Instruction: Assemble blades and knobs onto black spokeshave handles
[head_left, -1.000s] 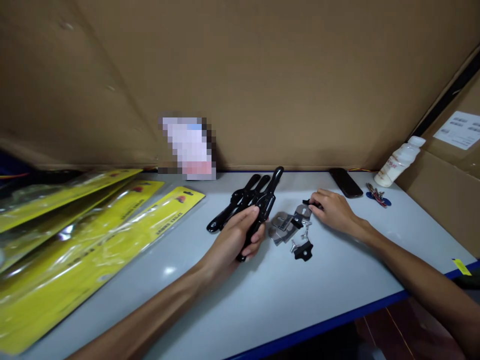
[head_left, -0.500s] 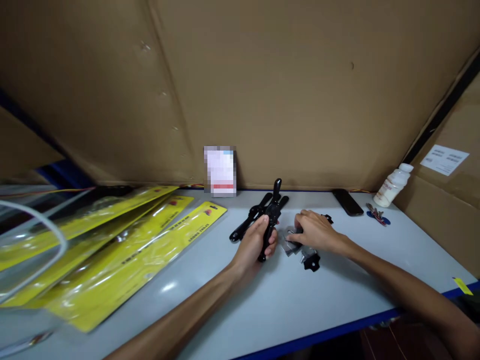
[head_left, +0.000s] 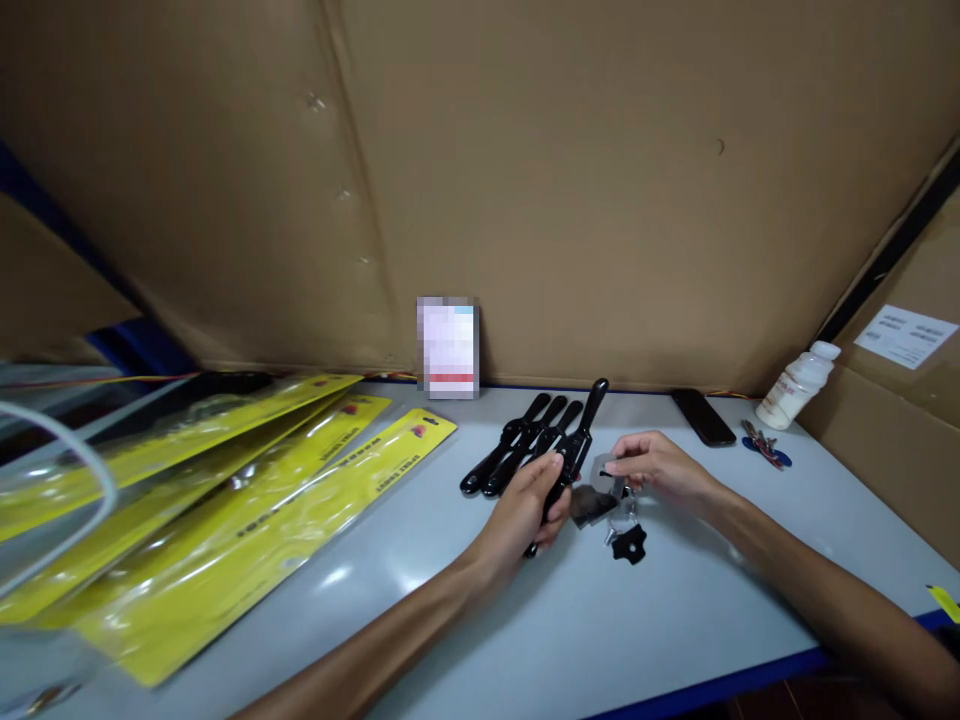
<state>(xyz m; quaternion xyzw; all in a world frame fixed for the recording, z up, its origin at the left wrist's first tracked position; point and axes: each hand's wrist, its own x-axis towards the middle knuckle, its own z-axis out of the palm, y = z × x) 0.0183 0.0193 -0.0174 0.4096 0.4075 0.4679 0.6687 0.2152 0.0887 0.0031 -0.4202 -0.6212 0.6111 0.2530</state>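
Observation:
My left hand (head_left: 521, 508) is closed round the lower handle of a black spokeshave (head_left: 595, 405), which slants up and away to the right. Between the thumb and fingers of my right hand (head_left: 656, 468) is a thin grey metal blade (head_left: 602, 465), raised just beside the spokeshave's middle. Under the right hand lie more flat metal blades (head_left: 590, 508), with small screws (head_left: 616, 522) partly hidden among them. A black lobed cap plate (head_left: 630, 545) with a centre hole rests nearest me. Left of the held tool, several black spokeshaves (head_left: 504, 455) lie side by side.
Yellow spokeshave packages (head_left: 300, 520) in clear plastic cover the table's left side. A white cable (head_left: 105, 470) loops over them. At the back right are a phone (head_left: 703, 416), keys (head_left: 765, 445) and a white bottle (head_left: 796, 387). A card (head_left: 450, 350) leans on the cardboard wall (head_left: 570, 200).
My right hand has lifted a blade off the loose parts, uncovering more of the screws and the cap plate. The held spokeshave has shifted right, away from the others, and tilts more.

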